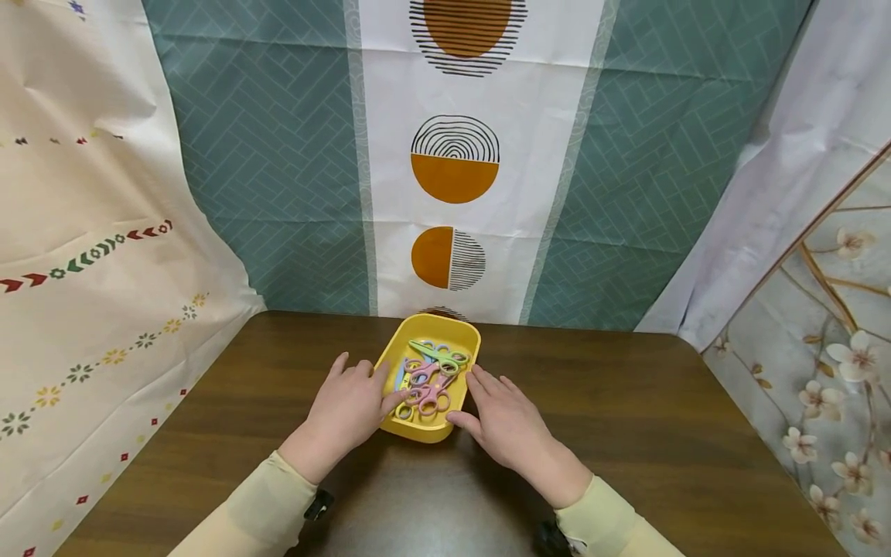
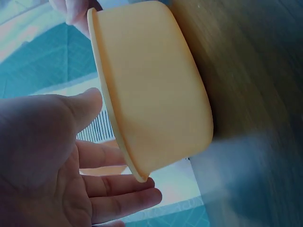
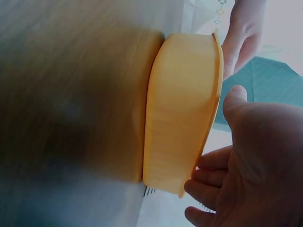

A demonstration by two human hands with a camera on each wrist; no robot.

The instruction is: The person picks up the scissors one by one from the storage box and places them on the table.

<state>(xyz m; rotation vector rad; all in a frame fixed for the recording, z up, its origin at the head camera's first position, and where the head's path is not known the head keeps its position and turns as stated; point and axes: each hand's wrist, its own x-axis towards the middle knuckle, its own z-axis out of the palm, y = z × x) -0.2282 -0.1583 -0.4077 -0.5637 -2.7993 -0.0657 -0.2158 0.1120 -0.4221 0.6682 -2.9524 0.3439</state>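
Note:
A yellow plastic bin (image 1: 418, 433) sits at a slight slant on the table, holding several small plastic scissors. Among them are green scissors (image 1: 443, 354) on top and pink scissors (image 1: 435, 386) nearer the front, with blue and yellow pieces partly hidden beneath. At the bin's left side is my left hand (image 1: 348, 406), its fingers extended and the thumb reaching over the rim. My right hand (image 1: 508, 422) lies along the right side, fingers stretched out by the rim. In the left wrist view the bin's outer wall (image 2: 151, 85) shows, with no fingers curled round it.
The dark wooden table (image 1: 612, 402) extends to both sides of the bin. Behind its far edge hangs a green and white patterned cloth (image 1: 278, 155). A cream embroidered cloth (image 1: 104, 309) borders the left, and a floral cloth (image 1: 835, 410) the right.

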